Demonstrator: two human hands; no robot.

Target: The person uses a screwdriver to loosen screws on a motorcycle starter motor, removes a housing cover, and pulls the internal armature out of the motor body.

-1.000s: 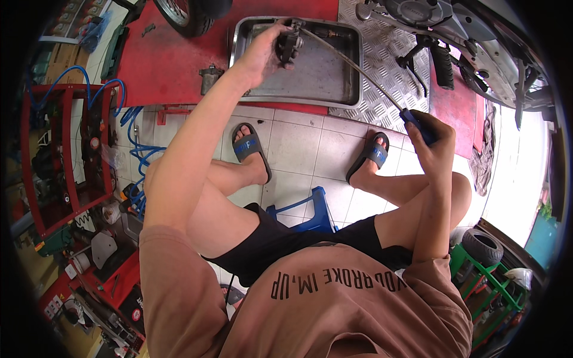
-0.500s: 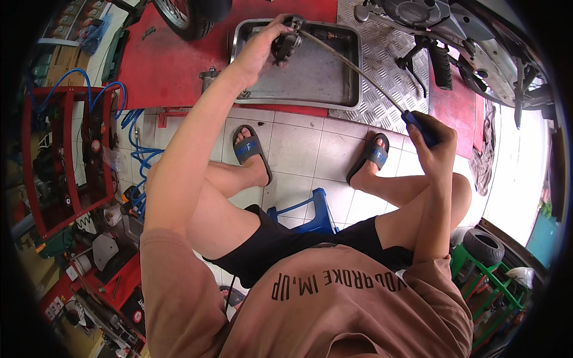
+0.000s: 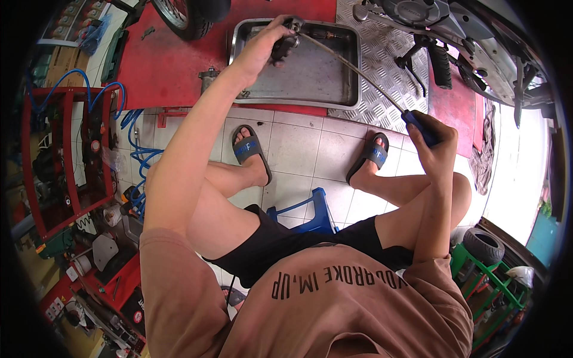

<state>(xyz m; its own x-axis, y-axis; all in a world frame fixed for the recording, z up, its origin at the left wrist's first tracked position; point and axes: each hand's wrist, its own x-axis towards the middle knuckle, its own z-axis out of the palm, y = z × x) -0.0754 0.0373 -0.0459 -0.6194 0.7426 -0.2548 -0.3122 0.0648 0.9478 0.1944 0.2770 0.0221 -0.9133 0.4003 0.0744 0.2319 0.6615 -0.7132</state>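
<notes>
Over far metal tray (image 3: 334, 89), left hand (image 3: 262, 48) clenched dark metal part (image 3: 285, 45): heavy, rigid, likely oily. Right hand (image 3: 436, 140) fisted around blue-handled screwdriver (image 3: 358, 71); handle safest hold.

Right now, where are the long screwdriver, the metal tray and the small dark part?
long screwdriver (image 3: 358, 70), head view, middle of its thin shaft.
metal tray (image 3: 352, 102), head view, its right rim.
small dark part (image 3: 280, 49), head view, its body below the left hand's fingers.

Dull steel tray (image 3: 334, 89), ribbed metal plate (image 3: 388, 65), glossy floor tiles (image 3: 298, 143).
</notes>
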